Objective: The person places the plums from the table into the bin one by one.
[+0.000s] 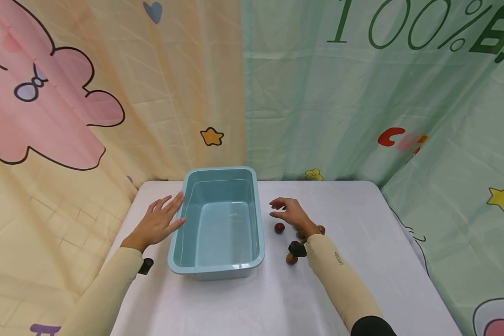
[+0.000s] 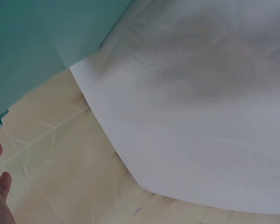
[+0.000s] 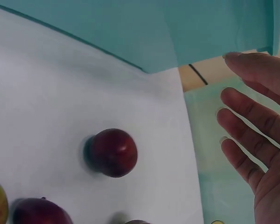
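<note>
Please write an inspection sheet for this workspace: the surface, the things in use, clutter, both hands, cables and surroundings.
Surface: table under a white cloth.
Things in use: blue tub, nothing seen inside; small dark red fruits, one apart beside the tub, others near the right wrist.
Clutter: nothing seen.
Hands: left hand flat, fingers straight, touching the tub's left wall; right hand above the fruits, fingers relaxed, holding nothing.
Cables: nothing seen.
Surroundings: cartoon-print curtains behind and on both sides.
</note>
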A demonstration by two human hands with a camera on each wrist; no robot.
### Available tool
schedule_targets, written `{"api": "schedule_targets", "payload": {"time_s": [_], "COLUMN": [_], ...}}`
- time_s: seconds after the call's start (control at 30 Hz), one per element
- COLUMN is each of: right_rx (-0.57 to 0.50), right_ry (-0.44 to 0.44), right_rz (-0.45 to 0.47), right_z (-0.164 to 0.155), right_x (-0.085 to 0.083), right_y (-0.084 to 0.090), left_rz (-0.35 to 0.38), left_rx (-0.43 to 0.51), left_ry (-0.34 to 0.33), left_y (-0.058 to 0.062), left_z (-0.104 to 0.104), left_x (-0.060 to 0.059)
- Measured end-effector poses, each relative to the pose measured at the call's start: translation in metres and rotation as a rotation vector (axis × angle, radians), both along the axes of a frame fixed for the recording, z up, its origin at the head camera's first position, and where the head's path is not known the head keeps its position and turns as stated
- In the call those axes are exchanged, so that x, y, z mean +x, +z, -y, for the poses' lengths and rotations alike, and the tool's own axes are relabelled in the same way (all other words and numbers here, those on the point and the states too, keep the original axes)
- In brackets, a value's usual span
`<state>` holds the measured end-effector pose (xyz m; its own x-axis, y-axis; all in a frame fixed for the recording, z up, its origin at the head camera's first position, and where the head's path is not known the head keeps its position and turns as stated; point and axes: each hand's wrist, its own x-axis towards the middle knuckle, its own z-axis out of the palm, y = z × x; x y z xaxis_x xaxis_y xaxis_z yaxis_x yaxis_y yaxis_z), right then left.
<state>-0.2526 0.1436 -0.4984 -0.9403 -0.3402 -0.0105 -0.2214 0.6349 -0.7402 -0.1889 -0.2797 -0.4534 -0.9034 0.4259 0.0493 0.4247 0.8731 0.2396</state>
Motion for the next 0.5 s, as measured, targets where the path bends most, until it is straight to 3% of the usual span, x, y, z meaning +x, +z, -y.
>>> {"api": "schedule_targets", "payload": {"time_s": [0.5], "right_rx": [-0.014], "right_ry": [-0.097], "right_rz": [0.130], "right_z": [-0.010], "right_x": [0.006], "right_y": [-0.030], "left_rz": [0.002], "left_rx": [-0.001], "left_ry": [0.003], "left_y": [0.000], "left_z": [-0.001], "left_x": [0.000]}}
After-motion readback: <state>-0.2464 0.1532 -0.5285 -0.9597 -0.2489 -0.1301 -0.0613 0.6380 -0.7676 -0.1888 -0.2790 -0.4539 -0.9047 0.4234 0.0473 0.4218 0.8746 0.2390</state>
